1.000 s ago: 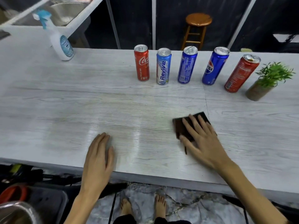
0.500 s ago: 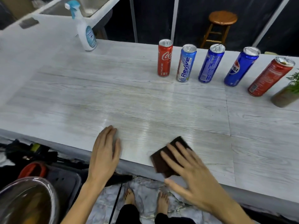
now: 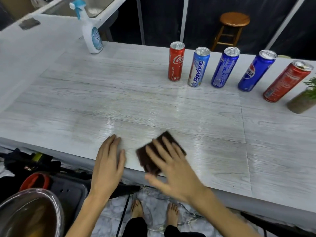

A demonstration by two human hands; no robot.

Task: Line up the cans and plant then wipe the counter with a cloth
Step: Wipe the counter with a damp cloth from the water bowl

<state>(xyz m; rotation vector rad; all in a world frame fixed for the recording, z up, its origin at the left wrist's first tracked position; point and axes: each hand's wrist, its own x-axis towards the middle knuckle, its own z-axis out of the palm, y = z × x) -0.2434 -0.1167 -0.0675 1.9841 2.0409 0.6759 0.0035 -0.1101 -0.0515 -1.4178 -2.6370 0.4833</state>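
Note:
Several cans stand in a row along the back of the pale wood-grain counter [image 3: 119, 103]: a red cola can [image 3: 176, 61], a light blue can [image 3: 198, 67], a dark blue can [image 3: 224, 67], a blue Pepsi can [image 3: 256, 71] and a red can [image 3: 287, 82]. A small potted plant [image 3: 303, 98] ends the row at the right edge of view. My right hand [image 3: 172, 166] presses flat on a dark brown cloth [image 3: 150, 161] at the counter's front edge. Just to its left, my left hand [image 3: 108, 159] rests flat on the counter.
A white spray bottle [image 3: 90, 29] with a blue trigger stands at the back left. A wooden stool [image 3: 232, 28] is behind the counter. Below the front edge lie a metal bowl [image 3: 29, 214], dark gear on the floor and my bare feet [image 3: 153, 211].
My right hand has slid the cloth left and toward me, from mid-counter to the front edge beside my left hand. My left hand stays put. The view has shifted left.

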